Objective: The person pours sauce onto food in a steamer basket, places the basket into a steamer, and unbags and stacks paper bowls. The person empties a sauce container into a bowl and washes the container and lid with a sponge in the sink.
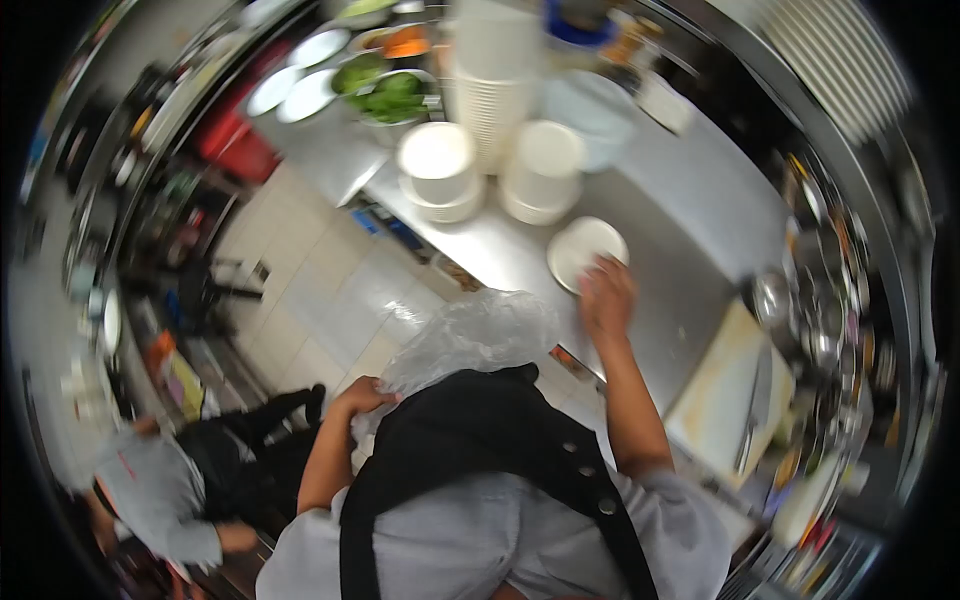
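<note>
My left hand (367, 396) is closed on the edge of a clear, crumpled plastic bag (470, 335), which spreads in front of my black apron. On the steel counter, my right hand (607, 300) has its fingers on the near rim of a round white bowl (580, 247). Motion blurs those fingertips, but they look closed on the rim. Beyond the bowl stand two short stacks of white bowls, one on the left (438, 170) and one on the right (543, 170). A taller stack of white containers (492, 110) rises behind them.
A cutting board (735, 390) with a knife (757, 395) lies on the right. Metal bowls (822, 332) line the far right. Leafy greens (395, 97) and white plates (305, 95) are at the back left. Another person (160, 490) is at lower left, near the tiled floor (320, 280).
</note>
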`<state>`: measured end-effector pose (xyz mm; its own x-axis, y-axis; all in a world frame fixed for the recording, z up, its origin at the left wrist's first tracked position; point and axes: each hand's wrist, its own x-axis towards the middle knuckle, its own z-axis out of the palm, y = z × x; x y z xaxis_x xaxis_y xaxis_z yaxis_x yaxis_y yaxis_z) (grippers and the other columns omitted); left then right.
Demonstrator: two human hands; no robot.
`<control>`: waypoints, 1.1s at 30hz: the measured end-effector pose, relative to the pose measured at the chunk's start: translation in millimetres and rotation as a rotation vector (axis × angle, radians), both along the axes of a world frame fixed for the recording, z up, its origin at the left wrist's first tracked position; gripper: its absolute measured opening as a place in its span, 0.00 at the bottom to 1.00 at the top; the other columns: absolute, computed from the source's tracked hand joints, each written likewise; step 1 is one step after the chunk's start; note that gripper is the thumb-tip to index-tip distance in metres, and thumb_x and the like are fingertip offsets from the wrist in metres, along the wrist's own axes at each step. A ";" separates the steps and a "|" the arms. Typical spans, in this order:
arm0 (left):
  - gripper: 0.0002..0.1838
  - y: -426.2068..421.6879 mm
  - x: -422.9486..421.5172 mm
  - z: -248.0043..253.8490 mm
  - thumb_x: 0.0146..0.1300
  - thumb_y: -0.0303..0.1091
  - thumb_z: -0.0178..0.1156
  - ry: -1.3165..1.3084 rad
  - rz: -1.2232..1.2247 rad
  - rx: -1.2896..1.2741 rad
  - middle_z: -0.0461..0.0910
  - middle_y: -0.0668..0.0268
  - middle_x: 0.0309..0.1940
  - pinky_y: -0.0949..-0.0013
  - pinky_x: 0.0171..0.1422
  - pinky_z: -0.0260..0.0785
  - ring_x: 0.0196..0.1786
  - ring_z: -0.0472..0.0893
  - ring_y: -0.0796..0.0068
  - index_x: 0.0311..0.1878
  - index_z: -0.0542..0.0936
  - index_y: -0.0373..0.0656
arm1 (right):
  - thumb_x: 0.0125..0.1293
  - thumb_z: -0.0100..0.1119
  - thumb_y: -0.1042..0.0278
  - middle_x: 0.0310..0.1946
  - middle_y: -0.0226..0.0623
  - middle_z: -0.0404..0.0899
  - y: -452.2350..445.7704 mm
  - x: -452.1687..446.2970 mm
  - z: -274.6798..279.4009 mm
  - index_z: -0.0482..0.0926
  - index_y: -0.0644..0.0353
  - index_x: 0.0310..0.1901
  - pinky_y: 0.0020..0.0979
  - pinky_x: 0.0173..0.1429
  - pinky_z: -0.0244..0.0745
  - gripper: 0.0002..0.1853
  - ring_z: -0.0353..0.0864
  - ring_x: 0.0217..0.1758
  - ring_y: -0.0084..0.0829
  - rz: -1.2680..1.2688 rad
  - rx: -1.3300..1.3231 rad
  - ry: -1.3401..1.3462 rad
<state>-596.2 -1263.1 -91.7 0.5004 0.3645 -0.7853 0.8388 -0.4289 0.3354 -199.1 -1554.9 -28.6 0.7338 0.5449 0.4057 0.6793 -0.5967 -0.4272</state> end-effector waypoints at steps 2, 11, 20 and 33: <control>0.32 -7.5 -34.6 -10.2 0.45 0.56 0.69 -0.010 0.313 0.027 0.83 0.45 0.45 0.58 0.55 0.73 0.49 0.83 0.51 0.47 0.84 0.38 | 0.56 0.67 0.69 0.54 0.42 0.80 2.7 -14.8 26.6 0.81 0.58 0.39 0.44 0.65 0.66 0.09 0.75 0.60 0.45 0.030 0.083 -0.014; 0.19 77.0 -73.4 -47.8 0.49 0.38 0.63 -0.774 0.608 0.627 0.82 0.49 0.48 0.59 0.54 0.75 0.44 0.82 0.51 0.41 0.84 0.34 | 0.67 0.62 0.69 0.45 0.41 0.81 154.1 -112.2 75.2 0.74 0.66 0.45 0.30 0.57 0.72 0.11 0.79 0.48 0.28 0.384 0.479 1.174; 0.17 235.2 -122.9 25.3 0.54 0.26 0.50 -1.208 1.301 -0.740 0.77 0.62 0.38 0.65 0.42 0.76 0.39 0.79 0.70 0.49 0.76 0.43 | 0.70 0.54 0.67 0.46 0.38 0.81 407.2 -235.4 44.1 0.74 0.68 0.52 0.31 0.59 0.73 0.15 0.80 0.50 0.29 0.581 0.331 1.912; 0.44 387.1 -179.7 15.7 0.71 0.70 0.32 -0.719 1.133 -0.169 0.78 0.55 0.54 0.65 0.64 0.66 0.57 0.76 0.67 0.61 0.74 0.34 | 0.70 0.48 0.63 0.56 0.43 0.79 635.3 -320.2 10.7 0.73 0.68 0.59 0.43 0.67 0.70 0.21 0.77 0.60 0.38 0.438 0.345 2.193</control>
